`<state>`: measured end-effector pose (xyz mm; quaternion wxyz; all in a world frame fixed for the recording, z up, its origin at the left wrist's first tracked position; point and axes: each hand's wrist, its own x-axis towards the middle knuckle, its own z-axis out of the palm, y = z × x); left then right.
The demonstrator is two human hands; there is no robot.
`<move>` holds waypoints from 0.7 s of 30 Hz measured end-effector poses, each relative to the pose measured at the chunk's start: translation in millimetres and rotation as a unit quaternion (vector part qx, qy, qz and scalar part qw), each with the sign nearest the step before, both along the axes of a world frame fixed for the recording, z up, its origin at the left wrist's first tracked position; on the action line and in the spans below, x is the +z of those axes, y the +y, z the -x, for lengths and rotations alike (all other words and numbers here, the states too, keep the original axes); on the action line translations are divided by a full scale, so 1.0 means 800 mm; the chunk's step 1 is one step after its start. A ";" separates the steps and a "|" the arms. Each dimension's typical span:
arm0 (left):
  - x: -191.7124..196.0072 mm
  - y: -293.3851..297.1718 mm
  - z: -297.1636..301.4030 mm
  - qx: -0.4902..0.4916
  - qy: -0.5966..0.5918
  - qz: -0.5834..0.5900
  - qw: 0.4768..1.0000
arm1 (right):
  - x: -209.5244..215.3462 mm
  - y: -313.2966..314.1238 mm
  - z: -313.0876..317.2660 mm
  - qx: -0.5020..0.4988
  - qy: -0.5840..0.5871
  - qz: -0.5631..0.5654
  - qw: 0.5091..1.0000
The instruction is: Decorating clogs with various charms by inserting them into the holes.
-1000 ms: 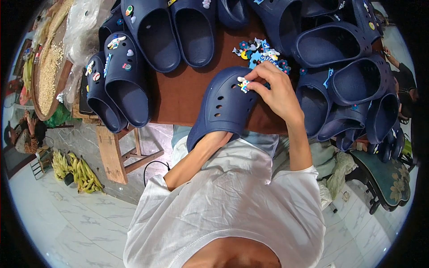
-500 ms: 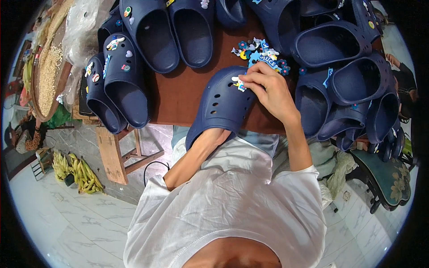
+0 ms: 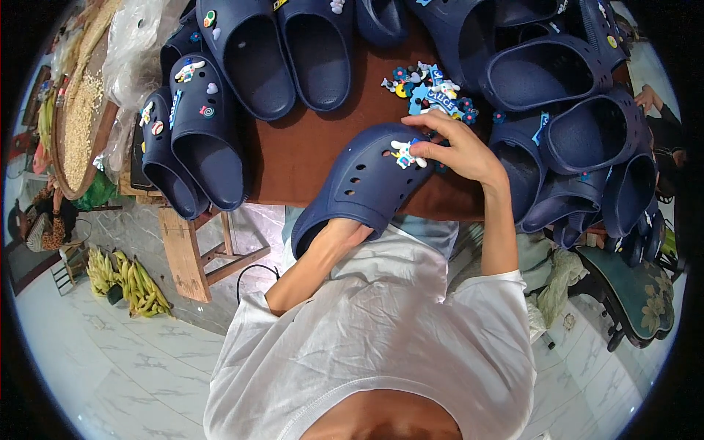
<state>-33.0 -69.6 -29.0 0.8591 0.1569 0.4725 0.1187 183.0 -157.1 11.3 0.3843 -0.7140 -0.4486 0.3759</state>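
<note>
A navy clog with round holes is tilted at the near edge of the brown table. My left hand is inside its opening and holds it up from within; the fingertips are hidden. A white cartoon-figure charm sits on the clog's upper, near the toe. At the charm's right edge rests the thumb of my right hand, its other fingers spread apart over the toe. Just beyond that hand lies a pile of small blue, white and yellow charms.
Navy clogs with charms stand at the left, others at the back, and several more are heaped at the right. Clear plastic bags and a tray of pale grains are far left. A wooden stool stands below the table.
The clog has tipped rightward, its toe shifting right and a little nearer. My right hand has moved right and nearer with it, its pinch on the charm opened into spread fingers.
</note>
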 end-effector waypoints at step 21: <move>0.019 0.020 -0.003 -0.006 -0.011 0.027 1.000 | -0.010 -0.011 0.046 -0.086 -0.072 -0.122 0.986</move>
